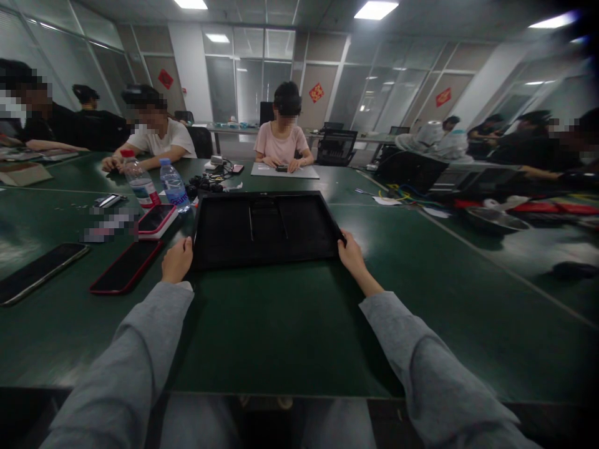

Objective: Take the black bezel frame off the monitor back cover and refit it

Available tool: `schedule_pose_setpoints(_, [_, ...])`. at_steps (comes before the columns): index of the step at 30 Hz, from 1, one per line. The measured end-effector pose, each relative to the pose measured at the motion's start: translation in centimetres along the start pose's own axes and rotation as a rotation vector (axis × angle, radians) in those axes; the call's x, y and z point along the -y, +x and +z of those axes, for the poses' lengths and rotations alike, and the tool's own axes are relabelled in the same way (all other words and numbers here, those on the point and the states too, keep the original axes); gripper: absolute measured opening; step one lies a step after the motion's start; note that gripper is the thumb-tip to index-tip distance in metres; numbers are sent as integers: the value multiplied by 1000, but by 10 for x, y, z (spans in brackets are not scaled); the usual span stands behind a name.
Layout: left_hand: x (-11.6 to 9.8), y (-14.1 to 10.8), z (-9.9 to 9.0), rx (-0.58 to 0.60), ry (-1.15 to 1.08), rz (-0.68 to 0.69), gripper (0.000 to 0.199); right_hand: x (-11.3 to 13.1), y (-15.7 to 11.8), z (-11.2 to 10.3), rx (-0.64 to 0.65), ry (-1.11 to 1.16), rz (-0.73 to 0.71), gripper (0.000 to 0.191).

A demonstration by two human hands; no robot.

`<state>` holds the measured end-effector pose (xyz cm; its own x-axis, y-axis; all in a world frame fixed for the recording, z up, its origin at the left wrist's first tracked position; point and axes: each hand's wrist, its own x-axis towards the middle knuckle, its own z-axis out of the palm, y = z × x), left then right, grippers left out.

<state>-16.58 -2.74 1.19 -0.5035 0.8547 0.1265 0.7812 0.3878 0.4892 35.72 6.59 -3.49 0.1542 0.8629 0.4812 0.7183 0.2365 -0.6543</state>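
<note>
A wide black rectangular panel with a raised rim (224,232) lies in front of me on the green table; whether it is a tray or a screen I cannot tell. Two thin pale lines run down its inner face. My left hand (178,259) is closed at its left edge, fingers curled by the rim. At the opposite edge, my right hand (352,252) grips the near right corner, thumb on top and the other fingers partly hidden. Close to my left hand lies a phone with a red edge (126,267).
Left of the panel are a pink-edged phone on a white box (157,219), a blue-capped bottle (174,187), a red-capped bottle (141,184) and a dark phone (40,269). Black cables (206,184) lie behind. A person (283,137) sits opposite; a pan (496,219) stands right.
</note>
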Motion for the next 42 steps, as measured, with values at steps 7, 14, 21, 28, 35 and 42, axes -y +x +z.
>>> schedule_pose_setpoints(7, [3,2,2,9,6,22,55,-1,0,1,-9,14,5,52])
schedule_pose_setpoints(14, [4,5,4,32,14,30,57,-2,1,1,-9,32,1,52])
schedule_pose_setpoints(21, [3,2,3,26,21,9,57,1,0,0,-2,34,9,53])
schedule_pose_setpoints(28, [1,-2,6,-147,-73,176,49,1,2,1,-40,26,7,51])
schedule_pose_setpoints(35, [-7,-14,3,-314,15,243,47,9,0,-2,-45,-56,25,54])
schedule_pose_setpoints(42, [-25,-29,0,-331,76,326,45,15,-4,1,-16,-87,25,56])
